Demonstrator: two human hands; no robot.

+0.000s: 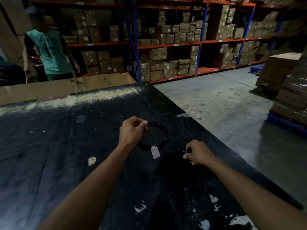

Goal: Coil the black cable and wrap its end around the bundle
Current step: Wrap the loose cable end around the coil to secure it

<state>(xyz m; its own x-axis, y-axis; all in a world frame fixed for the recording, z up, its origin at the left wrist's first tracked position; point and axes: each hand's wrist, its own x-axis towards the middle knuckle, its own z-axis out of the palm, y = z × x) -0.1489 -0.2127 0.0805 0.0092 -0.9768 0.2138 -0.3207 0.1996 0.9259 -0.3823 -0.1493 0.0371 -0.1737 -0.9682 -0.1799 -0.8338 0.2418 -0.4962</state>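
Black cable forms 1 round coil of thin, glossy strands, held over the table between 2 outstretched forearms. The left hand — knuckles up, wrist bent — pinches the coil's upper left arc between thumb and curled fingers. A white rectangular tag dangles from the lower arc. The right hand, near the coil, curls its fingers round a thin dark piece — seemingly the cable's loose end. The tabletop is matte black, scuffed, flecked with pale scraps.
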